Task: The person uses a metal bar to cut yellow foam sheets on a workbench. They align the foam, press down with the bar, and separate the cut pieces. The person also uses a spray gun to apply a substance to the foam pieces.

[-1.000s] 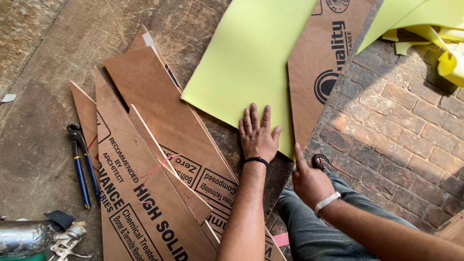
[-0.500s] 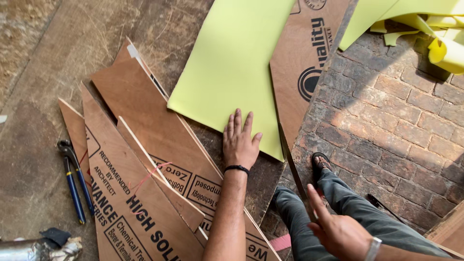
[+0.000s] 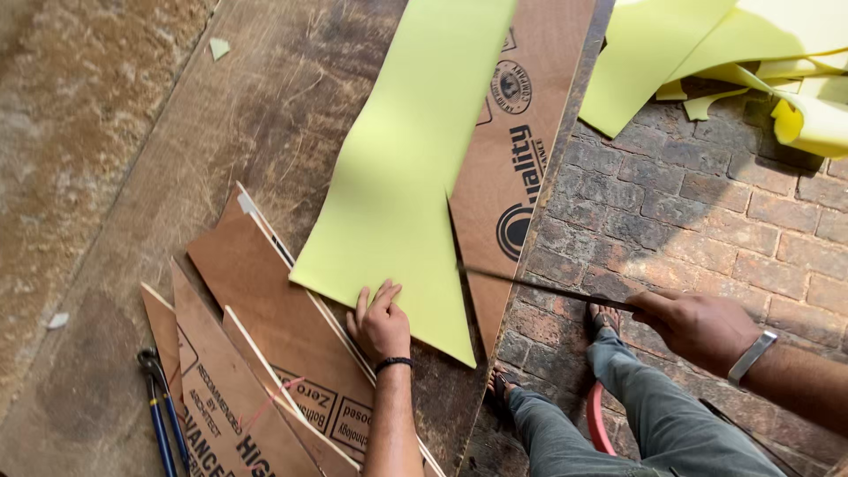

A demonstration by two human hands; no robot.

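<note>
A: Biggest item first?
B: Large plywood board (image 3: 265,132) flat on the ground, brick paving (image 3: 707,230) along its right edge. On the board lies a long yellow-green laminate sheet (image 3: 406,177), long axis running from top right down to lower left, near end cut to a point aimed at the board's lower edge. A brown printed panel (image 3: 521,168) lies just beside it on the right, same slant.
A: Hands?
B: Left hand (image 3: 382,322) is flat, palm down, fingers together and extended, pressing on the sheet's lower edge where it meets the stack of brown triangular offcuts (image 3: 265,353). It holds nothing.
A: Right?
B: Right hand (image 3: 698,329) is closed in a fist round the handle end of a thin dark blade (image 3: 548,287). Blade lies nearly horizontal, tip pointing left, reaching the gap between sheet and brown panel.
A: Anything else?
B: Crumpled yellow scraps (image 3: 751,62) top right on the bricks. Blue-handled pliers (image 3: 159,406) lower left, handles pointing down.
</note>
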